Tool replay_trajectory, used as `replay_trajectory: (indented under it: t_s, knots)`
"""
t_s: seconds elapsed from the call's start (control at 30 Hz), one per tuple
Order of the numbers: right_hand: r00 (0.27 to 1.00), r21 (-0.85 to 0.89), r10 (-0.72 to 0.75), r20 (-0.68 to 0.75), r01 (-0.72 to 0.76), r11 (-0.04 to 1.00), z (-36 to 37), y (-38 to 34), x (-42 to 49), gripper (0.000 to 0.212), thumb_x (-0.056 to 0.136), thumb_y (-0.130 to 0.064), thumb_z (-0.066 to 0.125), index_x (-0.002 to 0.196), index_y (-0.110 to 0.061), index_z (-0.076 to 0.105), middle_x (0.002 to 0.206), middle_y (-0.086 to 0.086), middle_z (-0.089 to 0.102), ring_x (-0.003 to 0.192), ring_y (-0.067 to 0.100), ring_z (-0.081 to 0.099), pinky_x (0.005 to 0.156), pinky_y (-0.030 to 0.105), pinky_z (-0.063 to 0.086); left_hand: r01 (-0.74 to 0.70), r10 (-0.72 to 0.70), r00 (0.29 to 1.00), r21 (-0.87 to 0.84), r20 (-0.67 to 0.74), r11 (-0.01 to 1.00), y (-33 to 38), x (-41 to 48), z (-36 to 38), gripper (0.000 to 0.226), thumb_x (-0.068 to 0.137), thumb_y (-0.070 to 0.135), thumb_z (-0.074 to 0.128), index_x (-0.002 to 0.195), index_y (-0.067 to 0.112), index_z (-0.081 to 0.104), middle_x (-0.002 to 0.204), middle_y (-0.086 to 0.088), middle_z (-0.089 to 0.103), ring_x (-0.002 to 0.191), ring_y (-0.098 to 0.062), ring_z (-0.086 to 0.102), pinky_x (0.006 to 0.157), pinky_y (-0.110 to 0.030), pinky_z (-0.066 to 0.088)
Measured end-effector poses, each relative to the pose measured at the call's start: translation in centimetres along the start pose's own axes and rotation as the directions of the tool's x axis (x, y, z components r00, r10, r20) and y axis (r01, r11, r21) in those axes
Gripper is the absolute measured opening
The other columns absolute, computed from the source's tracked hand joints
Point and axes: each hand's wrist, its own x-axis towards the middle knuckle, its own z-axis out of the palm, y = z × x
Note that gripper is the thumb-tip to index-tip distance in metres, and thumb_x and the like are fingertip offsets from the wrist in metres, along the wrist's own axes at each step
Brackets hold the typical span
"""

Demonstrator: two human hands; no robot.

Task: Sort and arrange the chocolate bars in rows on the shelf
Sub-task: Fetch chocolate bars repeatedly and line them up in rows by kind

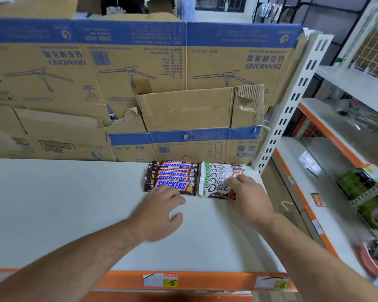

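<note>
**Two rows of bars at the back of the shelf, both hands on the front ones**

The Snickers bars point(172, 177) lie in an overlapping row at the rear right of the white shelf point(63, 203), running back to the cardboard backing point(140, 73). Just beside them on the right, with a narrow gap between, the Dove bars point(216, 180) form a second overlapping row, close to the white slotted upright point(292, 101).

The left hand point(162, 212) rests palm down on the shelf, its fingers relaxed and spread, holding nothing. Its fingertips reach the near edge of the front Snickers bar.

The right hand point(247, 197) lies over the right end of the nearest Dove bars, fingers on top of the wrappers and thumb at the near edge of the front bar. Whether it pinches that bar or only presses on it cannot be told.

Along the orange front edge point(205, 280) sit two paper price labels — one marked 5 point(160, 280), one marked 6 point(272, 283). Further shelves point(336, 149) with orange trim stand to the right, holding blurred goods.
</note>
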Motion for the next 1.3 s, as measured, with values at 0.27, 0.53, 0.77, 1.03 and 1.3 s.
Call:
replay_trajectory:
  t_s: [0.27,0.53,0.77,1.03,1.3]
  knots:
    - [0.988,-0.055,-0.032,-0.149,0.024,0.998,1.9,-0.2,-0.4,0.037,0.071,-0.035,0.063,0.108,-0.032,0.066,0.102,-0.006,0.060,0.098,0.022,0.054,0.083,0.037,0.043,0.005,-0.005,1.000,0.000,0.000,1.000,0.1,0.0,-0.2,0.034,0.081,0.038,0.054,0.111,0.025,0.065,0.107,0.012,0.055,0.104,-0.012,0.047,0.095,-0.026,0.033]
    - [0.990,-0.048,0.029,-0.140,-0.036,0.998,1.8,-0.7,0.6,0.033,0.068,-0.032,0.070,0.101,-0.031,0.068,0.094,-0.005,0.062,0.093,0.025,0.057,0.079,0.037,0.043,0.010,-0.010,1.000,-0.003,-0.003,1.000,0.1,-0.1,-0.3,0.033,0.082,0.038,0.053,0.110,0.025,0.065,0.107,0.013,0.054,0.103,-0.011,0.046,0.094,-0.025,0.032]
    - [0.982,-0.053,0.071,-0.175,-0.081,0.995,1.8,-1.5,0.5,0.031,0.068,-0.026,0.070,0.099,-0.031,0.067,0.088,-0.006,0.061,0.090,0.023,0.056,0.079,0.037,0.042,0.023,-0.022,1.000,-0.014,0.016,1.000,0.2,-0.2,-0.2,0.034,0.083,0.040,0.051,0.112,0.026,0.063,0.108,0.015,0.052,0.105,-0.010,0.045,0.096,-0.027,0.035]
    - [0.966,-0.054,0.036,-0.257,-0.051,0.997,1.9,-3.3,-2.1,0.036,0.068,-0.028,0.059,0.102,-0.021,0.065,0.101,0.000,0.060,0.095,0.027,0.054,0.085,0.039,0.042,0.041,-0.040,0.999,-0.028,0.023,0.999,0.1,-0.4,-0.4,0.037,0.082,0.040,0.052,0.113,0.025,0.064,0.109,0.013,0.054,0.105,-0.010,0.044,0.096,-0.025,0.032]
    - [0.997,0.042,0.048,-0.068,-0.045,0.998,0.7,-9.4,-6.2,0.046,0.069,-0.048,0.061,0.109,-0.026,0.065,0.111,0.000,0.060,0.102,0.028,0.057,0.078,0.041,0.051,0.039,-0.035,0.998,-0.075,0.056,0.996,-0.4,-2.3,-2.3,0.048,0.081,0.049,0.048,0.119,0.025,0.062,0.116,0.010,0.054,0.112,-0.012,0.045,0.101,-0.034,0.037]
